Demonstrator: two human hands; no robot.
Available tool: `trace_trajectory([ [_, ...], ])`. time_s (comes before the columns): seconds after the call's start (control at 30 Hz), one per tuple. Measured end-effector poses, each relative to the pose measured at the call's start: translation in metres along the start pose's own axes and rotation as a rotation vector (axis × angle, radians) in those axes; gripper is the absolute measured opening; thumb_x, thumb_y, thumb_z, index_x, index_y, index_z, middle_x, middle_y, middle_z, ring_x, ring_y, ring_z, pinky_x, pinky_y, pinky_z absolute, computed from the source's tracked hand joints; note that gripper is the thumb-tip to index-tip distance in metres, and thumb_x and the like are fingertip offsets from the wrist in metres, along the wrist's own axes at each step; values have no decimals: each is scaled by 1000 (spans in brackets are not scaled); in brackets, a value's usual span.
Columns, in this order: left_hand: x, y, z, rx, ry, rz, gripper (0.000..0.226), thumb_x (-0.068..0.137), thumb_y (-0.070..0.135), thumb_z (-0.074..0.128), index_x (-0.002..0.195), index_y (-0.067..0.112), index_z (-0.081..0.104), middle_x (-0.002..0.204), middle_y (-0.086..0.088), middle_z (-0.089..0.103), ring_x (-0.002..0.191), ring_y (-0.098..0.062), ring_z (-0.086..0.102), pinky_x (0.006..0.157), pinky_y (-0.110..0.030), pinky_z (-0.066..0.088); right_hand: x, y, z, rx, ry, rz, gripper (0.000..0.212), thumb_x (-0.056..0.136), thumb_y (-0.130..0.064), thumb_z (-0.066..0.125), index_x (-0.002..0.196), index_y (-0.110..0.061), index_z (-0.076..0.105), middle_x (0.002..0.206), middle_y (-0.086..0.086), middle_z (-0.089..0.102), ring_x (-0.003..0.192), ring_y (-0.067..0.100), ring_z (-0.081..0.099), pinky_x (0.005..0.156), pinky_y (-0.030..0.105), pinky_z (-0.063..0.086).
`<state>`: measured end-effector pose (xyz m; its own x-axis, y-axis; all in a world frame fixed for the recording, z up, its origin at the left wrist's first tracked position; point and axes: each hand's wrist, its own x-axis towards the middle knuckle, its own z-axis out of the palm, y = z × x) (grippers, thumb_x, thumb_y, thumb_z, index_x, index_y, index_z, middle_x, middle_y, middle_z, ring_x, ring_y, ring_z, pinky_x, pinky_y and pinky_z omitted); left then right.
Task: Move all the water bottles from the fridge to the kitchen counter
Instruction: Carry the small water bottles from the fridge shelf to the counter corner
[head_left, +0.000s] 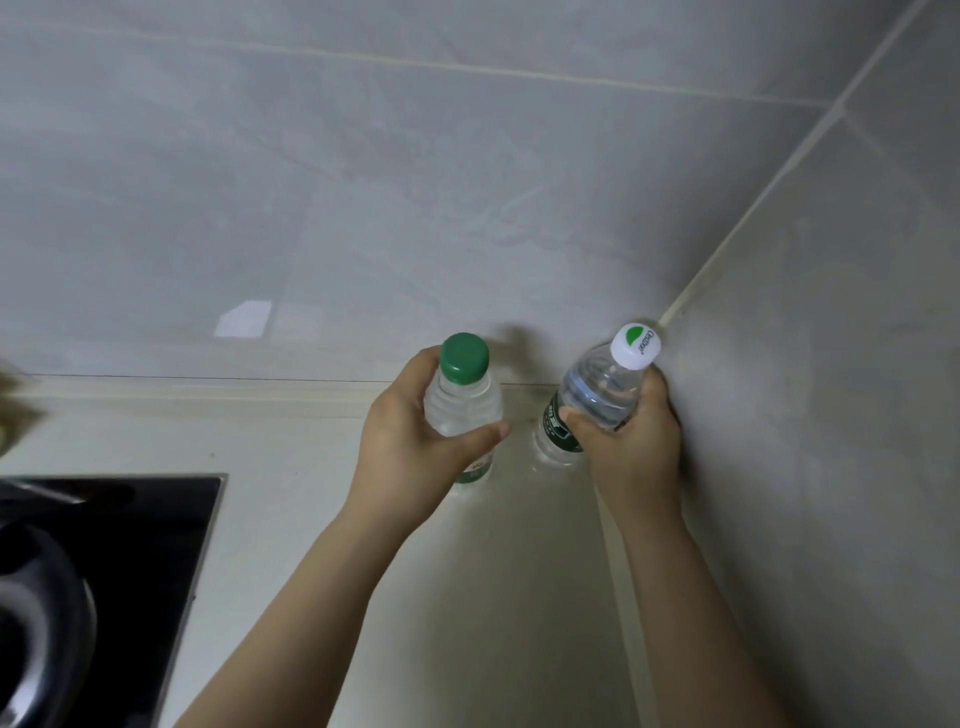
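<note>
My left hand (410, 441) grips a clear water bottle with a green cap (464, 395), fingers and thumb curled round its upper body. It stands upright at the back of the cream kitchen counter (291, 467). My right hand (634, 441) grips a second clear bottle with a white cap and dark green label (602, 389). This one tilts to the right, close to the corner of the walls. Whether either bottle's base touches the counter is hard to tell. The fridge is out of view.
A black glass hob (135, 545) with a dark pot or kettle (36, 623) on it lies at the left. Grey tiled walls (467, 208) close the counter behind and on the right. The two bottles stand a short gap apart.
</note>
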<state>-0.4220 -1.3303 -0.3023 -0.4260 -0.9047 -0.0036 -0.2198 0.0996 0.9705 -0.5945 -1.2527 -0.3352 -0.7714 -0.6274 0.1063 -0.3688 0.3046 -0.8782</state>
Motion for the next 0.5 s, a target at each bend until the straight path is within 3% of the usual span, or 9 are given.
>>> trace_trajectory([
  [0.13, 9, 0, 11, -36, -9, 23, 49, 67, 13, 86, 101, 35, 58, 95, 14, 67, 88, -7, 66, 83, -34, 57, 0, 2, 1, -1, 3, -3, 68, 69, -10, 83, 129, -16, 51, 116, -3, 66, 103, 11, 64, 91, 28, 52],
  [0.5, 26, -11, 29, -66, -4, 45, 53, 67, 9, 84, 106, 34, 58, 95, 17, 67, 88, -4, 66, 84, -33, 57, 1, 6, 2, 13, 9, 5, 68, 68, -12, 83, 128, -18, 51, 114, -5, 67, 102, 11, 65, 92, 34, 54],
])
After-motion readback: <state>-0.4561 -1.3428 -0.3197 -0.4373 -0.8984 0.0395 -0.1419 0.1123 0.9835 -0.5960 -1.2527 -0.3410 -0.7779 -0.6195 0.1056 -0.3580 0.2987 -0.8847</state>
